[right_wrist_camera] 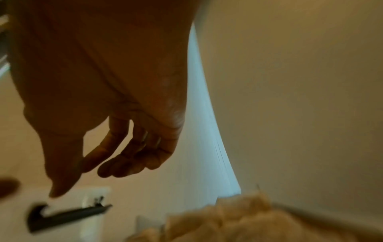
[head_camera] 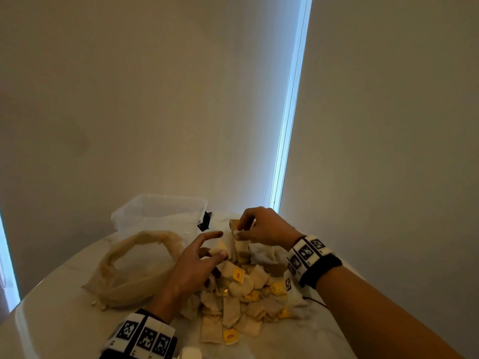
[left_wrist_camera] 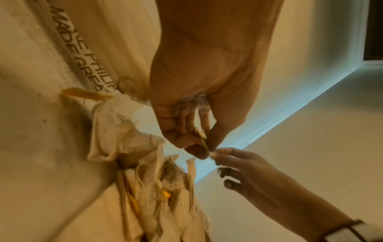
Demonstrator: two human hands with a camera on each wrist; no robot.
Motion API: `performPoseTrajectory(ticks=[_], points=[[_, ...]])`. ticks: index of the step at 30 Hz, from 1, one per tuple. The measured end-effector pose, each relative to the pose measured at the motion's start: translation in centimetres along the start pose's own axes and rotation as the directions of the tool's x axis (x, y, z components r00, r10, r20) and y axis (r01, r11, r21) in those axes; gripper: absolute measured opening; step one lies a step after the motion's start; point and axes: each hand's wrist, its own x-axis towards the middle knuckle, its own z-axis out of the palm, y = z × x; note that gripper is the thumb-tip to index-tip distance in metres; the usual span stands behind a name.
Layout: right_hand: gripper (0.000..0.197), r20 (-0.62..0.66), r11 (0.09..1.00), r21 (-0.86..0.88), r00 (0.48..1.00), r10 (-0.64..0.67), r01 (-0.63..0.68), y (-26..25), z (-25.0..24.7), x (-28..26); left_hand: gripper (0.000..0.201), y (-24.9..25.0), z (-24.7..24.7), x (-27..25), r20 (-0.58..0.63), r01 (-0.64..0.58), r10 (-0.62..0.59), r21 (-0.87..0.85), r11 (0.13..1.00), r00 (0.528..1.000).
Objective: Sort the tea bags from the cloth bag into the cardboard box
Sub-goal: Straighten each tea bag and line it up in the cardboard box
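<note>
A heap of beige tea bags (head_camera: 241, 301), some with yellow tags, lies on the white table between my forearms. The limp cloth bag (head_camera: 134, 268) rests to its left. My left hand (head_camera: 216, 244) pinches one tea bag (head_camera: 217, 247) between thumb and fingers, seen close in the left wrist view (left_wrist_camera: 202, 138). My right hand (head_camera: 242, 229) hovers just beyond, over a brown corner of the cardboard box (head_camera: 234, 224). The rest of the box is hidden. In the blurred right wrist view its fingers (right_wrist_camera: 124, 162) hang loosely curled, apart from the thumb, with nothing between them.
A clear plastic tub (head_camera: 155, 213) stands at the back of the table (head_camera: 64, 320), with a black clip (head_camera: 204, 221) beside it. A small white object (head_camera: 191, 353) lies at the near edge. A wall and window blind stand close behind.
</note>
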Motion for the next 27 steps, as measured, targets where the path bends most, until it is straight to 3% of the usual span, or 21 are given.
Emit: performPoseTrajectory(ticks=[3,5,7,12,16,20,24,27], points=[[0.036,-0.002,0.925,0.374,0.998,0.068,-0.063,-1.0,0.1,-3.2,0.052,0.4,0.1,-0.1,0.030,-0.002,0.002,0.004,1.000,1.000],[0.040,0.075,0.836,0.537,0.994,0.082,-0.110,-1.1,0.9,-5.4,0.053,0.9,0.1,-0.3,0.082,-0.015,0.012,0.036,0.999,0.997],[0.039,0.075,0.760,0.641,0.995,0.073,-0.104,-0.8,1.7,-6.8,0.049,1.6,0.4,-0.5,0.140,-0.045,0.034,0.074,0.996,0.990],[0.032,-0.048,0.625,0.780,0.994,0.094,-0.022,0.4,2.3,-7.5,0.050,3.2,1.2,-0.2,0.192,-0.053,0.021,0.161,0.986,0.981],[0.031,-0.092,0.467,0.884,0.982,0.164,0.005,1.5,2.5,-8.1,0.030,3.9,1.4,0.2,0.098,-0.090,0.070,0.224,0.971,0.993],[0.038,-0.067,0.391,0.920,0.978,0.195,-0.015,2.8,3.9,-8.4,0.019,4.0,1.8,0.6,0.054,-0.117,0.108,0.207,0.971,0.993],[0.036,-0.063,0.361,0.933,0.982,0.178,-0.006,2.9,4.1,-8.2,0.023,3.6,1.8,0.4,0.064,-0.066,0.054,0.200,0.977,0.996],[0.036,-0.083,0.408,0.913,0.984,0.159,0.011,2.4,3.7,-8.5,0.024,3.2,1.5,-0.1,0.099,-0.006,-0.014,0.197,0.980,0.995]])
